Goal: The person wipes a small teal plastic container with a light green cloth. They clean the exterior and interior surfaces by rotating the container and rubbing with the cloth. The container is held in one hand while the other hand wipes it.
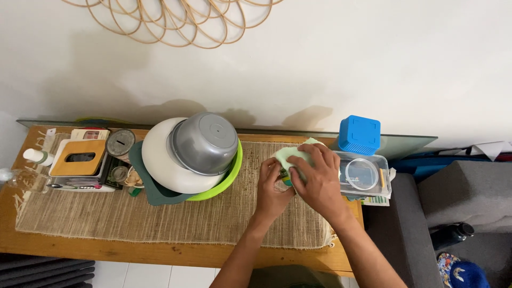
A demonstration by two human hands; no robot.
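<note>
Wooden table: metal bowl upturned atop nested bowls; hands grip cloth.

A wooden desk carries a woven mat. On it, an upturned metal bowl tops stacked white and green bowls. A blue cube container stands behind a clear plastic box. A tissue box sits left.

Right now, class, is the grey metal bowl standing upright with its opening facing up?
No. The grey metal bowl lies upside down, base up, stacked on an overturned white bowl.
</note>
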